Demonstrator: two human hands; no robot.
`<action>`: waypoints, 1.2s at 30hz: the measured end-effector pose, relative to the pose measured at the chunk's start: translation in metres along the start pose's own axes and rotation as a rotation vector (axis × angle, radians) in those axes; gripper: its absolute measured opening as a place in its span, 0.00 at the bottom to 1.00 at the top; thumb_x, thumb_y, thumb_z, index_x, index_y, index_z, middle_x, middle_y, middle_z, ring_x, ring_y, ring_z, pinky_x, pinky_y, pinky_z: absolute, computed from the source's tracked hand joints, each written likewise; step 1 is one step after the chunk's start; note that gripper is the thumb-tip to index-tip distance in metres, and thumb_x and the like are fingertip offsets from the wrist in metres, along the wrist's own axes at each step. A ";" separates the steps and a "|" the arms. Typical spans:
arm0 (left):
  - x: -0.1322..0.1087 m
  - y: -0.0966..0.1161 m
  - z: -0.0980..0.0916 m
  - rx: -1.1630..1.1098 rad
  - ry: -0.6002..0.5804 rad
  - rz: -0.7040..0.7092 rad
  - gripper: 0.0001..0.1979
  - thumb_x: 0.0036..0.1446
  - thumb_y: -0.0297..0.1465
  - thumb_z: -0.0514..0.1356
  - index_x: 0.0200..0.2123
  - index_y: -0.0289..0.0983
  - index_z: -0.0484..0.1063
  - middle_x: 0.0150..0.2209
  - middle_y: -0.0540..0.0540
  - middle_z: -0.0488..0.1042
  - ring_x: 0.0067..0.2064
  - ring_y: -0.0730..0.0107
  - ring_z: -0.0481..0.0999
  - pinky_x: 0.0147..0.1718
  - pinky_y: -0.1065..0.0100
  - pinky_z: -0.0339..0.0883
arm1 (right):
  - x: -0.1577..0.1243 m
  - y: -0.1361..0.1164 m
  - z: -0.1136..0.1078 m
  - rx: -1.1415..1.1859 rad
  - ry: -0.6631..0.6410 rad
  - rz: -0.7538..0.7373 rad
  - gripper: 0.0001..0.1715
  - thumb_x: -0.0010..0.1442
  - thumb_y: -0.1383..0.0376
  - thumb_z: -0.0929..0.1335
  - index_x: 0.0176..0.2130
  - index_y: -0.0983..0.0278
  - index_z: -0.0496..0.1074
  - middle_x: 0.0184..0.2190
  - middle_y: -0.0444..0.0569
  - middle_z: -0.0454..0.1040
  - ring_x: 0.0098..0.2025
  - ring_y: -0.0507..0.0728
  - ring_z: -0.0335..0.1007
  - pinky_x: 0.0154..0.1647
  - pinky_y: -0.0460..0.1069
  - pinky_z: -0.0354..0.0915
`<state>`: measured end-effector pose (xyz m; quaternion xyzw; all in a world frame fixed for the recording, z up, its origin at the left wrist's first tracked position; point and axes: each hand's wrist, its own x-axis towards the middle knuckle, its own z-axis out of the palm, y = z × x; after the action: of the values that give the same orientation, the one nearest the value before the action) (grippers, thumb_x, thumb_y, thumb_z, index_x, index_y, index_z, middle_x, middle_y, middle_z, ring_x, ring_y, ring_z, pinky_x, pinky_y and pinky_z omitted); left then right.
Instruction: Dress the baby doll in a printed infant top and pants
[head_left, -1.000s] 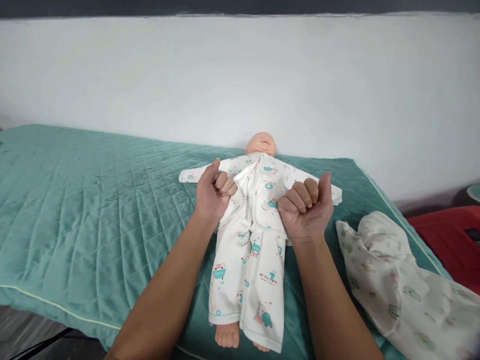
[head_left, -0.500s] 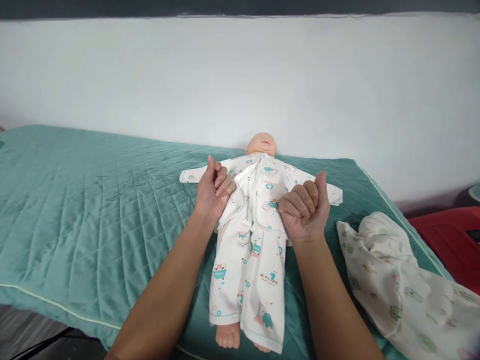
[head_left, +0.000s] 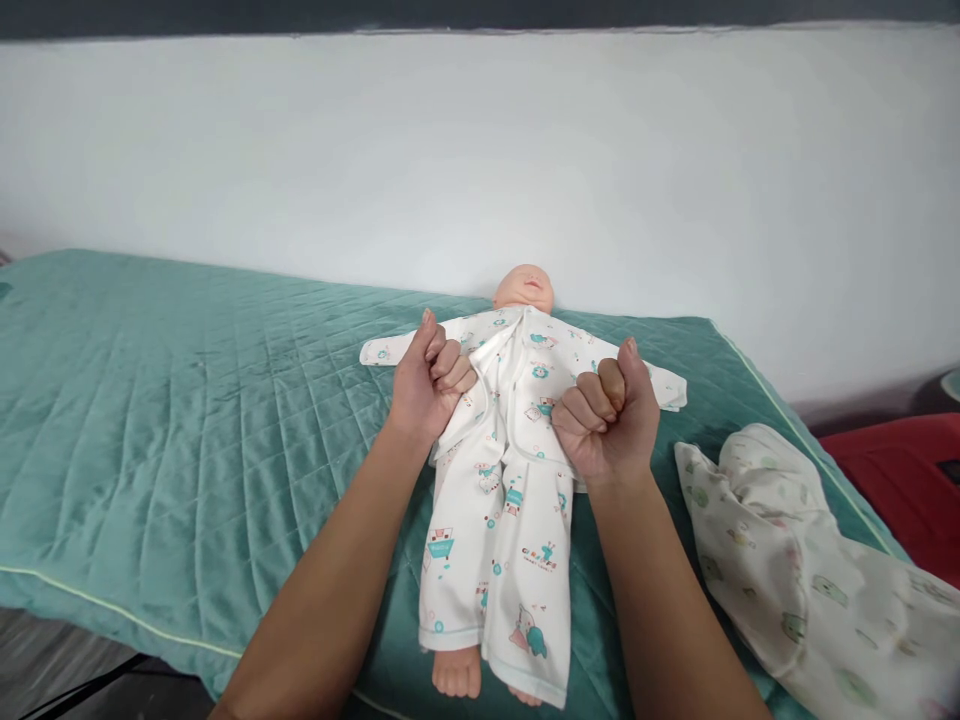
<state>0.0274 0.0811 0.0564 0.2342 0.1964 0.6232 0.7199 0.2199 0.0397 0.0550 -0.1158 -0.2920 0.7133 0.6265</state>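
A baby doll (head_left: 524,287) lies on its back, head toward the wall, its arms spread wide. It wears a white printed jacket (head_left: 541,420) and matching trousers (head_left: 525,560), with bare feet showing at the hems. My left hand (head_left: 433,378) is curled into a fist over the jacket's left side, knuckles turned inward. Over the jacket's right side my right hand (head_left: 606,412) is likewise a fist, thumb pointing up. Nothing shows in either one. Whether they touch the cloth I cannot tell.
A green quilted cover (head_left: 187,430) lies under the doll. To the right rests a crumpled white printed cloth (head_left: 795,560), and past the cover's edge stands a red object (head_left: 892,480). A pale wall (head_left: 375,150) rises behind.
Both fists have closed tighter. The right thumb has shifted slightly to the left and leans in over the curled fingers. The doll and its clothes have not moved.
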 end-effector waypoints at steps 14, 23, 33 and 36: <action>-0.003 -0.012 0.002 0.227 -0.113 0.090 0.18 0.56 0.39 0.69 0.28 0.37 0.65 0.18 0.59 0.54 0.16 0.85 0.51 0.16 0.78 0.46 | 0.001 0.010 0.012 -0.172 0.023 -0.042 0.33 0.63 0.54 0.71 0.19 0.63 0.51 0.15 0.35 0.48 0.16 0.44 0.40 0.16 0.41 0.46; -0.004 -0.020 -0.004 0.514 -0.233 0.229 0.10 0.52 0.36 0.71 0.36 0.39 0.77 0.16 0.56 0.64 0.17 0.81 0.58 0.17 0.75 0.49 | 0.002 0.025 0.014 -0.473 0.000 -0.102 0.05 0.60 0.63 0.72 0.35 0.63 0.76 0.21 0.40 0.67 0.20 0.46 0.57 0.21 0.43 0.54; -0.007 -0.017 -0.002 0.511 -0.251 0.172 0.09 0.51 0.34 0.69 0.32 0.38 0.74 0.18 0.55 0.64 0.18 0.80 0.59 0.19 0.75 0.51 | 0.001 0.022 0.010 -0.513 -0.051 -0.058 0.06 0.60 0.64 0.71 0.31 0.64 0.76 0.24 0.43 0.72 0.22 0.47 0.62 0.23 0.43 0.58; -0.006 -0.017 -0.003 0.513 -0.246 0.177 0.09 0.51 0.35 0.69 0.31 0.38 0.73 0.18 0.55 0.64 0.18 0.80 0.60 0.19 0.75 0.51 | 0.001 0.022 0.008 -0.520 -0.063 -0.072 0.07 0.61 0.63 0.71 0.31 0.63 0.76 0.23 0.42 0.72 0.23 0.47 0.63 0.24 0.43 0.59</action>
<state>0.0390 0.0738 0.0438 0.4983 0.2376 0.5806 0.5984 0.1968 0.0378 0.0493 -0.2402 -0.4888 0.5947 0.5914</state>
